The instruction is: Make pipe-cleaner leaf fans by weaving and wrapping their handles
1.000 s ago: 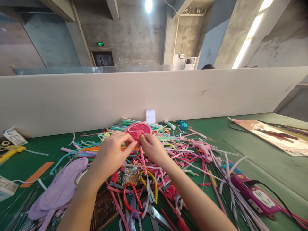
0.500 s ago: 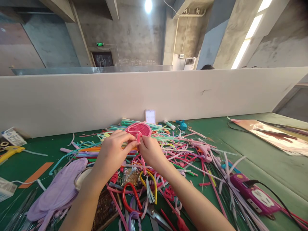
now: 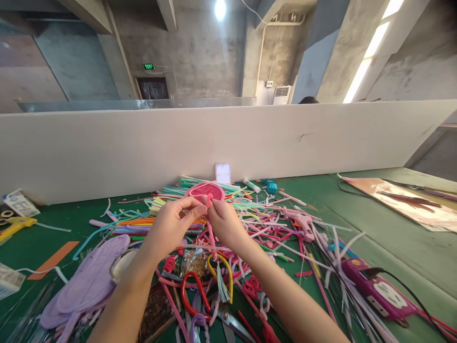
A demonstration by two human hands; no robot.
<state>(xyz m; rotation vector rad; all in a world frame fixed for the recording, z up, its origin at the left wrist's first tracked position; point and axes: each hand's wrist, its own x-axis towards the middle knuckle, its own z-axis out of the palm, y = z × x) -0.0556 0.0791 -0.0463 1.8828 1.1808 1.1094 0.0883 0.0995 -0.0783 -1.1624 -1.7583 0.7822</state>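
Note:
Both my hands are raised over a heap of coloured pipe cleaners [image 3: 250, 214] on a green table [image 3: 374, 224]. My left hand [image 3: 171, 226] and my right hand [image 3: 221, 221] pinch a pink oval fan-shaped piece [image 3: 205, 190] made of wound pipe cleaner, fingertips meeting at its lower edge. A small pink loop sticks up between the fingertips. A twisted pink stem [image 3: 211, 236] with a pale tassel [image 3: 223, 286] hangs down from the piece.
A long white partition [image 3: 107, 147] runs across the back of the table. A lilac glove [image 3: 85, 286] lies at left, scissors [image 3: 232, 324] at the near edge, a purple glue gun [image 3: 378, 288] with cord at right, a pink foil sheet [image 3: 403, 200] far right, a yellow tool [image 3: 14, 226] far left.
The hands have stayed in place; the fingertips have drawn closer together at the fan's lower edge and reshaped the small pink loop there.

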